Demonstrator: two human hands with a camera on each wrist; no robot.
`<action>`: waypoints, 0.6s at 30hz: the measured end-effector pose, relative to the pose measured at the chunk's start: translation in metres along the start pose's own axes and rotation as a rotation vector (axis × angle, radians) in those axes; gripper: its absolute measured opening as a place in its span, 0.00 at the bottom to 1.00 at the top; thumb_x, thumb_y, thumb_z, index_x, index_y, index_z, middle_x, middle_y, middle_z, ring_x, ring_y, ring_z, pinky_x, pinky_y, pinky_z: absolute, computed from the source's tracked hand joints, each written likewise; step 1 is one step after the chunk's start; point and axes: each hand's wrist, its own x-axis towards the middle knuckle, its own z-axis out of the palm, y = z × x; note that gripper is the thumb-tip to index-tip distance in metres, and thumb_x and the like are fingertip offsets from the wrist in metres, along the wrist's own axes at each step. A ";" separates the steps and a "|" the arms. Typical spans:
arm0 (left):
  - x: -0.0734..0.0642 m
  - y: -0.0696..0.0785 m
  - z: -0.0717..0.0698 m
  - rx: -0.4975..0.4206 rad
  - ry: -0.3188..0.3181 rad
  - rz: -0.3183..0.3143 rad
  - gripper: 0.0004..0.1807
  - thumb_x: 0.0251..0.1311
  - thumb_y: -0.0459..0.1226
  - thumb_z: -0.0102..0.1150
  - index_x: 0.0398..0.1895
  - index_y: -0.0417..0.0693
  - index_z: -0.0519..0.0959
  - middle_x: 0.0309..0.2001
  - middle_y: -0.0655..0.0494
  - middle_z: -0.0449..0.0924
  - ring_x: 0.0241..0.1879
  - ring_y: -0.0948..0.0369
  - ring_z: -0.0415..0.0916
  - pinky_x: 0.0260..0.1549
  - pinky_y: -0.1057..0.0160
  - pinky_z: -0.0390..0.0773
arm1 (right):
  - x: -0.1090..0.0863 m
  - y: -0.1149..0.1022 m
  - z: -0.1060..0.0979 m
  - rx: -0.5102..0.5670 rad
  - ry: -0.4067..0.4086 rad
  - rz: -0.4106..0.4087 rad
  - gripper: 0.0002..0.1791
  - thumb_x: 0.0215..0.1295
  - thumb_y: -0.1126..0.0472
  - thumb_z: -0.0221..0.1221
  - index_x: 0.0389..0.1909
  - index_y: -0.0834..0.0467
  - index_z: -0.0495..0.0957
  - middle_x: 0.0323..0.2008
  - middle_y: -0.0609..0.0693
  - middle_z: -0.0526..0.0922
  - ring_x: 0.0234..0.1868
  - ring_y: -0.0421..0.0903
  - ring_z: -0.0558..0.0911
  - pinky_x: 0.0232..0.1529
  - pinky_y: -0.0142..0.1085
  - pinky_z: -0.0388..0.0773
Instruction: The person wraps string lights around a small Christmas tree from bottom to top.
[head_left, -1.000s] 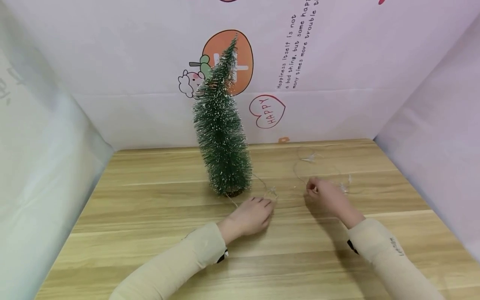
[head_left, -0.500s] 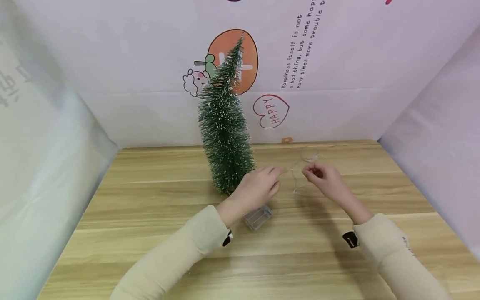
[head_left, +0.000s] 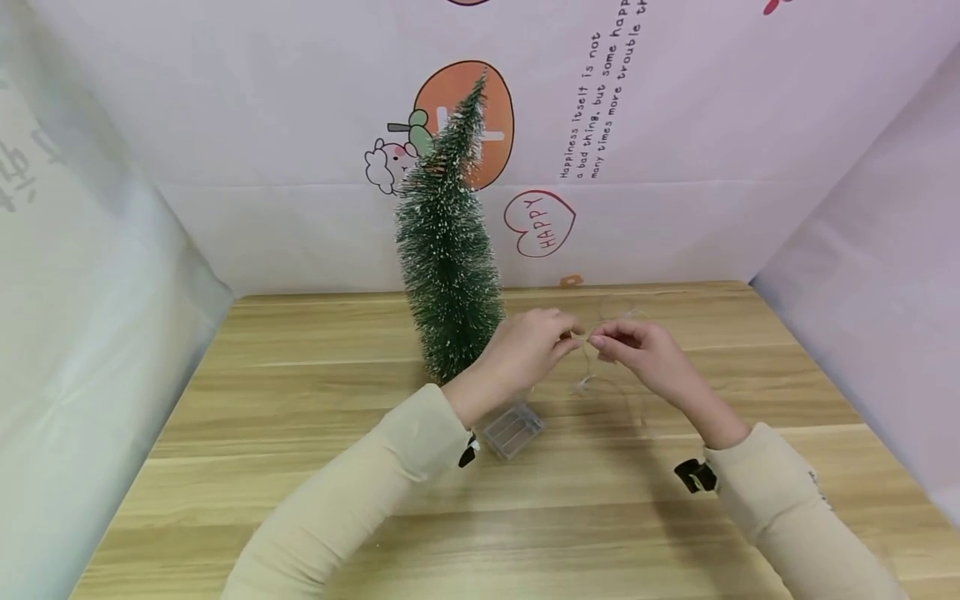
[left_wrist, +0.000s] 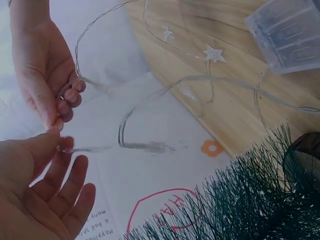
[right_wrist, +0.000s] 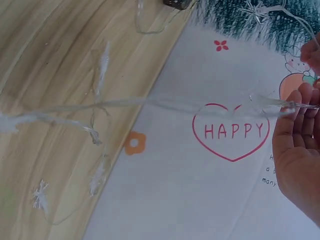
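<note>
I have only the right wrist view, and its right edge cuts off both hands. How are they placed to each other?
Observer: In the head view, the left hand and the right hand nearly meet at their fingertips, holding a thin, clear wire.
Operator: Thank you. What lies nearer to the person than the green bristly tree?
Observer: A clear, rectangular plastic box lies there on the light wooden table.

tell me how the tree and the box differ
The tree is dark green and bristly with white flecks, while the box is clear and flat-sided. The tree is much bigger than the box. The tree stands tall, its tip leaning right in the head view; the box lies low, nearer the person. Both rest on the wooden table, and neither is gripped.
</note>
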 end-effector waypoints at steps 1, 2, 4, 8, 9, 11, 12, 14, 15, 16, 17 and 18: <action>0.000 0.000 -0.001 -0.013 0.005 -0.002 0.12 0.67 0.46 0.52 0.47 0.57 0.82 0.39 0.64 0.83 0.35 0.68 0.78 0.30 0.73 0.76 | -0.001 -0.001 0.000 -0.002 0.004 -0.002 0.17 0.71 0.56 0.54 0.47 0.67 0.78 0.37 0.48 0.80 0.36 0.32 0.79 0.40 0.26 0.78; 0.001 0.000 -0.001 -0.025 0.011 -0.005 0.11 0.67 0.46 0.52 0.45 0.57 0.82 0.37 0.64 0.82 0.32 0.68 0.77 0.28 0.73 0.75 | -0.002 -0.002 0.000 -0.009 0.009 0.001 0.17 0.70 0.55 0.54 0.47 0.66 0.78 0.39 0.48 0.81 0.38 0.33 0.79 0.41 0.26 0.78; 0.001 0.001 -0.003 -0.042 0.019 -0.015 0.11 0.68 0.46 0.52 0.43 0.58 0.83 0.35 0.64 0.81 0.29 0.68 0.76 0.26 0.72 0.73 | -0.002 -0.004 0.000 -0.010 0.017 0.002 0.18 0.70 0.55 0.54 0.50 0.66 0.76 0.45 0.53 0.80 0.45 0.37 0.79 0.47 0.31 0.78; 0.002 0.001 -0.008 -0.067 0.043 -0.036 0.11 0.68 0.47 0.51 0.45 0.60 0.82 0.39 0.65 0.83 0.32 0.68 0.79 0.28 0.72 0.76 | -0.003 -0.004 0.000 0.033 0.009 0.021 0.28 0.68 0.56 0.57 0.63 0.66 0.64 0.61 0.63 0.69 0.61 0.56 0.71 0.63 0.50 0.70; 0.002 0.002 -0.010 -0.072 0.048 -0.037 0.11 0.68 0.47 0.51 0.46 0.60 0.82 0.40 0.65 0.83 0.33 0.68 0.80 0.28 0.71 0.76 | -0.003 -0.003 0.000 0.048 0.000 0.033 0.32 0.67 0.56 0.58 0.66 0.66 0.59 0.63 0.65 0.65 0.63 0.60 0.68 0.64 0.54 0.67; 0.003 0.002 -0.013 -0.073 0.062 -0.040 0.11 0.68 0.47 0.51 0.46 0.61 0.82 0.41 0.65 0.84 0.33 0.68 0.80 0.28 0.72 0.76 | -0.003 -0.002 0.001 0.046 -0.009 0.074 0.38 0.66 0.55 0.59 0.69 0.66 0.52 0.64 0.68 0.60 0.64 0.64 0.65 0.64 0.57 0.66; 0.003 0.002 -0.015 -0.073 0.072 -0.039 0.11 0.68 0.47 0.51 0.46 0.60 0.82 0.41 0.65 0.84 0.32 0.68 0.80 0.27 0.72 0.75 | -0.004 -0.001 0.001 0.036 -0.008 0.096 0.41 0.65 0.55 0.60 0.70 0.67 0.50 0.63 0.69 0.59 0.63 0.64 0.65 0.61 0.56 0.67; 0.003 0.002 -0.017 -0.070 0.090 -0.039 0.11 0.68 0.47 0.51 0.46 0.60 0.82 0.41 0.65 0.84 0.30 0.68 0.78 0.24 0.74 0.73 | -0.005 0.000 0.001 0.009 -0.006 0.136 0.44 0.64 0.54 0.61 0.70 0.68 0.47 0.61 0.70 0.58 0.61 0.64 0.65 0.57 0.54 0.70; 0.003 0.002 -0.018 -0.072 0.099 -0.040 0.11 0.68 0.47 0.51 0.46 0.60 0.82 0.41 0.65 0.84 0.28 0.68 0.77 0.23 0.74 0.72 | -0.005 0.000 0.001 -0.005 -0.013 0.158 0.46 0.63 0.54 0.61 0.70 0.69 0.46 0.61 0.71 0.57 0.60 0.65 0.65 0.56 0.54 0.71; 0.003 0.002 -0.020 -0.072 0.106 -0.044 0.11 0.68 0.47 0.51 0.45 0.61 0.82 0.40 0.65 0.84 0.27 0.68 0.77 0.21 0.74 0.71 | -0.005 0.001 0.000 -0.019 -0.023 0.171 0.47 0.64 0.53 0.61 0.70 0.72 0.44 0.61 0.73 0.57 0.60 0.67 0.65 0.56 0.54 0.72; 0.003 0.002 -0.021 -0.073 0.114 -0.050 0.11 0.68 0.48 0.51 0.45 0.61 0.82 0.41 0.65 0.84 0.26 0.69 0.76 0.20 0.74 0.70 | -0.005 0.002 0.000 -0.030 -0.035 0.175 0.46 0.63 0.53 0.61 0.69 0.73 0.45 0.61 0.74 0.58 0.59 0.68 0.66 0.56 0.54 0.73; 0.003 0.002 -0.021 -0.078 0.117 -0.054 0.11 0.68 0.48 0.51 0.45 0.61 0.82 0.41 0.65 0.84 0.24 0.69 0.75 0.19 0.74 0.69 | -0.005 0.004 -0.001 -0.040 -0.060 0.180 0.45 0.64 0.53 0.60 0.69 0.74 0.47 0.61 0.75 0.59 0.60 0.69 0.67 0.56 0.55 0.73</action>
